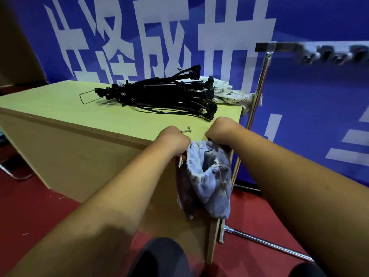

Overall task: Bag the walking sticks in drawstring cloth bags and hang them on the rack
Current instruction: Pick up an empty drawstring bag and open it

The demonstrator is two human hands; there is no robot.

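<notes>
From the head camera, both forearms reach forward over the near corner of a table [50, 104]. The left hand [175, 140] is curled into a fist on the left rim of a pale blue bag [207, 184], and a frayed cord end hangs just below its knuckles. The right hand [219, 130] is likewise clenched on the far rim, so the two hands hold the mouth spread open between them. The bag hangs below the hands, in front of the table's corner and clear of the red floor [40, 206]; a knotted drawstring dangles down its front. Whether anything lies inside cannot be told, as the opening is dark. Farther back on the table top lies a tangled heap of black sticks [159, 92], with thin straps trailing from it. Patterned cloth [229, 94] is bunched against the heap's right end, at the table's far edge. A small metal clip [186, 130] lies on the table between the two hands. The rack [257, 92] stands just right of the table, its shiny pole rising to a top bar whose hooks are blurred. A blue banner [319, 116] with large white characters fills the background.
</notes>
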